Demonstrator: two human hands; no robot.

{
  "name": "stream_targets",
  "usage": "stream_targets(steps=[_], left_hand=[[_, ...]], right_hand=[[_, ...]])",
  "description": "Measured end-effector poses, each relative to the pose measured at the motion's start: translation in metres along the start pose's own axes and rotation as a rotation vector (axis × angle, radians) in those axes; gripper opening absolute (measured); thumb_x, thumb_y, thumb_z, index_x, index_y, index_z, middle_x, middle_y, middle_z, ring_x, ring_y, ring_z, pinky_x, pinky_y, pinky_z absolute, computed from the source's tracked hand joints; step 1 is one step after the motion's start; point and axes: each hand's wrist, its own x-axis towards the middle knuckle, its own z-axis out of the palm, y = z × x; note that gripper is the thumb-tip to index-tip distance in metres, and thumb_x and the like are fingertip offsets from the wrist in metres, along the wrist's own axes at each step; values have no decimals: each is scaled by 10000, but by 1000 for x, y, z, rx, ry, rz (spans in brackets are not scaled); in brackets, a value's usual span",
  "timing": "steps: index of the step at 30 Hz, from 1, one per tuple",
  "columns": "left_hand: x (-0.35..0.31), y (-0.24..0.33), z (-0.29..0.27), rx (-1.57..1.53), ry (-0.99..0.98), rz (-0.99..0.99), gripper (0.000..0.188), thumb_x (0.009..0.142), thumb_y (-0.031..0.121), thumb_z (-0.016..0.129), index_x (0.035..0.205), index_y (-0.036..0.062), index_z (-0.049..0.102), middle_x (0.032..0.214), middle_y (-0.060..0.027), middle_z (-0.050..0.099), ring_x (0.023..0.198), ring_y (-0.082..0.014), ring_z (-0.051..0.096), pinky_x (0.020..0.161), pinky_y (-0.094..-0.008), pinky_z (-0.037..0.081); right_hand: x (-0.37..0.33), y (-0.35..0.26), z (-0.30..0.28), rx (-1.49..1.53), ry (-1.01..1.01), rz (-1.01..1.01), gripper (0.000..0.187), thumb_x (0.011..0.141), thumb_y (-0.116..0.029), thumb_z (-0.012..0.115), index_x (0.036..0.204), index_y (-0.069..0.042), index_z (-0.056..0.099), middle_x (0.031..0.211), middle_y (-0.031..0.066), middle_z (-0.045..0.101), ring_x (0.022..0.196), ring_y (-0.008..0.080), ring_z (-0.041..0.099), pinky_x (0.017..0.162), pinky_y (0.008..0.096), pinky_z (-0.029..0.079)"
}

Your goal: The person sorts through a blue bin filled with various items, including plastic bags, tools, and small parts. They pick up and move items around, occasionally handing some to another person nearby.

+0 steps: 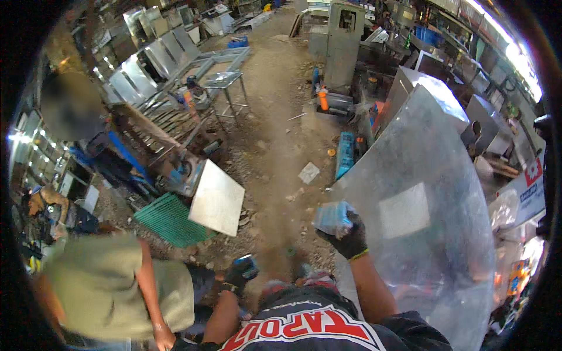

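My right hand (350, 238), in a dark work glove, is closed around a clear plastic pack with blue in it (332, 217). I hold the pack up in front of me, beside a large grey metal sheet (433, 169) that fills the right side. Lower and to the left, my left hand (237, 275) also wears a dark glove. Its fingers grip a small shiny blue-and-white object (250, 266), whose kind I cannot make out.
Close on my left bends a person in an olive shirt (111, 286). Beyond lie a white panel (218, 198), green mesh (170, 219) and a metal table (222, 80). A dirt path (275, 117) runs ahead, with a blue case (345, 153) along its right side.
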Motion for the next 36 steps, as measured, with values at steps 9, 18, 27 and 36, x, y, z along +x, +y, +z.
stream_targets(steps=[9, 18, 27, 36], left_hand=[[234, 91, -59, -557, -457, -1, 414, 975, 416, 614, 629, 219, 499, 566, -4, 473, 493, -207, 467, 472, -390, 368], [578, 372, 92, 534, 8, -54, 201, 915, 300, 684, 763, 179, 634, 700, -46, 618, 607, -215, 611, 548, -365, 476], [945, 630, 249, 311, -120, 105, 149, 926, 229, 713, 978, 90, 714, 897, -56, 704, 736, -227, 692, 663, -397, 588], [1101, 738, 263, 439, 262, -222, 177, 912, 244, 747, 941, 73, 710, 830, -51, 687, 717, -224, 680, 618, -394, 562]], right_hand=[[315, -125, 15, 0, 29, -49, 395, 1052, -408, 487, 1322, -140, 592, 1369, 108, 616, 1282, 325, 599, 1111, 616, 466], [579, -210, 5, -86, 374, -196, 594, 866, -456, 738, 1359, -157, 597, 1330, 129, 643, 1240, 371, 613, 1091, 625, 469], [944, -291, 4, 24, 291, -124, 298, 876, -441, 698, 1008, -179, 644, 1039, 61, 627, 996, 309, 617, 960, 567, 518], [1369, -441, 84, -215, 208, 72, 385, 924, -357, 719, 1233, -147, 626, 1159, 88, 677, 1074, 295, 680, 981, 558, 560]])
